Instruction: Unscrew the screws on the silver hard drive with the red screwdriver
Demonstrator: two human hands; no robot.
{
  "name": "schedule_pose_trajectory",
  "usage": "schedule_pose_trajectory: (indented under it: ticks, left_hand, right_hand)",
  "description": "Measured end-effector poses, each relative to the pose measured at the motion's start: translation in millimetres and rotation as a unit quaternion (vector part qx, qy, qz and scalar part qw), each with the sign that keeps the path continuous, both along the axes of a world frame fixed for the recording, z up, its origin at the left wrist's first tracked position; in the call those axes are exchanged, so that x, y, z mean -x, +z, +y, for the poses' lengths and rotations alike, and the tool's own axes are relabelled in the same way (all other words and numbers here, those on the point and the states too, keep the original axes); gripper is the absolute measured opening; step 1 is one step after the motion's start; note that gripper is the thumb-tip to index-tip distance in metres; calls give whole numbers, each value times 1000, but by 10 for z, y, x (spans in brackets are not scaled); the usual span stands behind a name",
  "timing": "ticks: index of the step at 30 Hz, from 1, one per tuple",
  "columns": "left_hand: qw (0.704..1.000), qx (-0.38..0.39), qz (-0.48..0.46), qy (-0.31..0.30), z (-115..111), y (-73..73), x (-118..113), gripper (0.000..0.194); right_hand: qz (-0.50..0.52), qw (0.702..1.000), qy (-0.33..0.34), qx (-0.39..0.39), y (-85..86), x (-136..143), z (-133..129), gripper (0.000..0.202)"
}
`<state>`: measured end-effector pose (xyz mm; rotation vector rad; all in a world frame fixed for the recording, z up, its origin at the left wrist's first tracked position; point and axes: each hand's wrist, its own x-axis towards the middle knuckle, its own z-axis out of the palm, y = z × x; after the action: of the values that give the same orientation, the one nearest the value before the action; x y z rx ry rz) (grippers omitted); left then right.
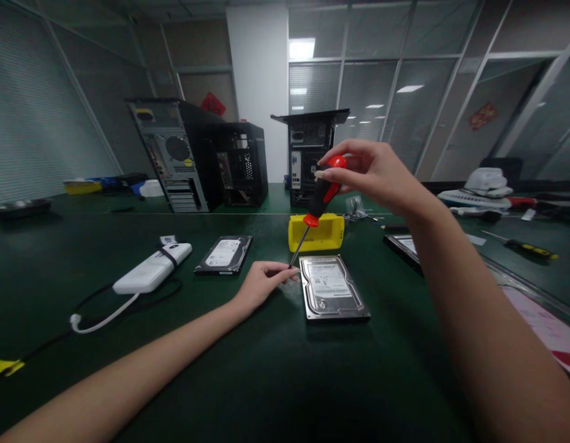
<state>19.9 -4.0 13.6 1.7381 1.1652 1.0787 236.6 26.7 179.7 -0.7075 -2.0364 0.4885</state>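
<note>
My right hand (pixel 365 169) grips a red and black screwdriver (pixel 322 195) by the top of its handle, the shaft slanting down to the left. At the shaft's tip, my left hand (pixel 265 283) is closed in a pinch; what lies between its fingertips is too small to make out. Those fingertips are beside the left edge of a silver hard drive (pixel 329 284), which lies flat with its label up. Just behind the drive stands a yellow plastic tray (pixel 339 232), its hollow side facing me.
Left of my hands lie a second hard drive (pixel 224 253) and a white power strip (pixel 150 271) with its cable. Computer cases (pixel 197 154) stand at the back. Toward the right are a laptop-like dark item (pixel 401 247) and a yellow-black screwdriver (pixel 531 248).
</note>
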Motion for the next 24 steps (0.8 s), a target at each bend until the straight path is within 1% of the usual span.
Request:
schedule_pose_trajectory:
  ticks: [7, 13, 19, 24]
  left_hand:
    - [1000, -7, 6, -4, 1, -3, -1, 27]
    - [1000, -12, 21, -18, 6, -21, 0, 27]
    - [999, -12, 8, -41, 0, -12, 5, 25]
    - [999, 1, -9, -52, 4, -23, 11, 24]
  right_hand:
    - [-26, 999, -4, -30, 21, -25, -45, 25]
    - [-35, 999, 16, -19, 32, 2, -73, 25]
    - [-17, 1000, 16, -17, 27, 35, -97, 24]
    - [-34, 999, 30, -21, 48, 41, -135, 24]
